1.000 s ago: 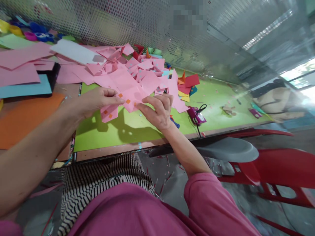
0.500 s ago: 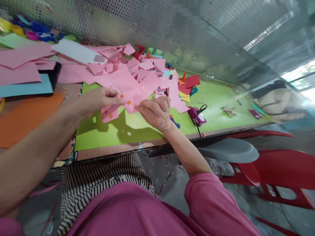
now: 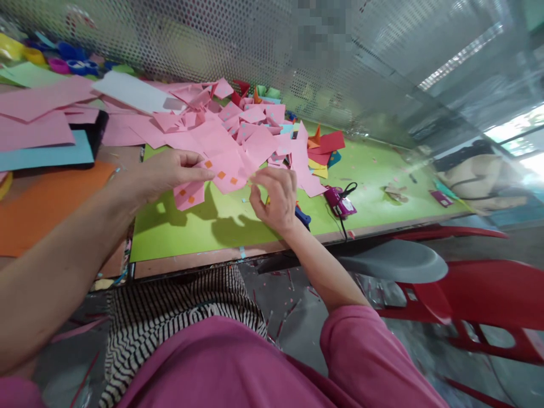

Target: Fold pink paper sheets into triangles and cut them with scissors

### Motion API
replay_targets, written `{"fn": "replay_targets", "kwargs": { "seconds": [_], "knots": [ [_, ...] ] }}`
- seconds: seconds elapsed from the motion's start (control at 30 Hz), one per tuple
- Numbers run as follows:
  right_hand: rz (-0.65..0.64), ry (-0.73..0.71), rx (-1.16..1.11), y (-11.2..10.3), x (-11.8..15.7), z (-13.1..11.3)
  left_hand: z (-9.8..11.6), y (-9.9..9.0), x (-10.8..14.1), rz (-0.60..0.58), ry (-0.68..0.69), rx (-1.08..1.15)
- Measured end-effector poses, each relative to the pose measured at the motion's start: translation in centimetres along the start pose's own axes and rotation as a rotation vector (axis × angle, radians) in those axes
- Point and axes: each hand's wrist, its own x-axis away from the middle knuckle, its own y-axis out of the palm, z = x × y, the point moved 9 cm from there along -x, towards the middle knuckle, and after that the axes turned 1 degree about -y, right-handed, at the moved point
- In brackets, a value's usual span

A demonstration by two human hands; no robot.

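My left hand [image 3: 174, 170] pinches a folded pink paper [image 3: 226, 171] that bears several small orange squares. One part of this paper hangs below my left fingers, and the other reaches right toward my right hand. My right hand [image 3: 275, 195] is just off the paper's right edge, thumb apart from the curled fingers; nothing can be made out between them. Beyond the hands lies a heap of folded pink pieces [image 3: 255, 115], some with blue dots. The paper is held above the green tabletop [image 3: 187, 238].
A purple device [image 3: 340, 202] with a black cable and a blue-handled tool [image 3: 302, 216] lie right of my right hand. Orange sheets [image 3: 46, 198] and pink sheets [image 3: 38, 130] are at the left. Red chairs [image 3: 488, 289] stand at the right.
My right hand has come off the paper's right edge, and its thumb has parted from the fingers. One more orange square shows fully there. My left hand keeps its pinch.
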Motion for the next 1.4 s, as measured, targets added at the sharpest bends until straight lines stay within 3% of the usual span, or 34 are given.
{"fn": "replay_targets", "kwargs": {
  "seconds": [0.07, 0.17, 0.33, 0.53, 0.9, 1.1, 1.23, 1.4],
  "knots": [
    [0.011, 0.304, -0.262, 0.4, 0.2, 1.9, 0.4, -0.3, 0.2, 0.023, 0.019, -0.051],
    [-0.057, 0.650, -0.689, 3.0, 0.7, 3.2, 0.8, -1.0, 0.4, 0.105, 0.018, -0.164],
    [-0.077, 0.868, -0.965, 5.7, 0.8, 3.3, 0.6, -1.2, 0.3, 0.159, 0.028, -0.248],
    [-0.030, 0.904, -1.012, 6.8, 1.0, 3.3, 0.6, -1.1, 0.2, 0.121, 0.070, -0.283],
    [0.018, 0.935, -1.002, 7.1, 1.2, 3.2, -0.3, -0.8, -0.1, 0.106, 0.025, -0.253],
    [0.082, 0.922, -0.977, 6.8, 1.2, 4.3, 1.5, -3.0, 0.3, 0.197, 0.081, -0.157],
    [0.136, 0.906, -0.999, 6.7, 0.9, 5.0, -0.2, -4.5, -0.3, 0.219, -0.037, 0.058],
    [0.111, 0.917, -1.012, 6.8, 0.6, 5.9, -2.2, -4.4, -0.6, 0.186, -0.173, 0.165]
  ]
}}
